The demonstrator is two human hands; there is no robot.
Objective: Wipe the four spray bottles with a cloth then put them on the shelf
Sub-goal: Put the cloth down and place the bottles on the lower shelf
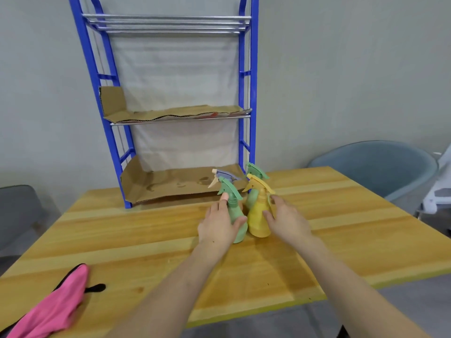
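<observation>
A pink cloth [48,311] lies bunched at the near left corner of the wooden table [146,240]. Further back stands the blue shelf rack [108,132], its lower tiers lined with cardboard [170,184] (the bottom sheet looks stained). All four bottles cluster on the table just before the rack's right post. The purple spray bottle [225,175] stands behind the near green spray bottle [234,211]. The left hand [217,223] grips that green bottle, thumb curled across the body, forefinger up the neck. Touching it is the yellow spray bottle [258,220], with the far green spray bottle [255,170] behind. The right hand [288,220] has its fingers spread, thumb against the yellow body. A blue chair [390,167] stands far right.
</observation>
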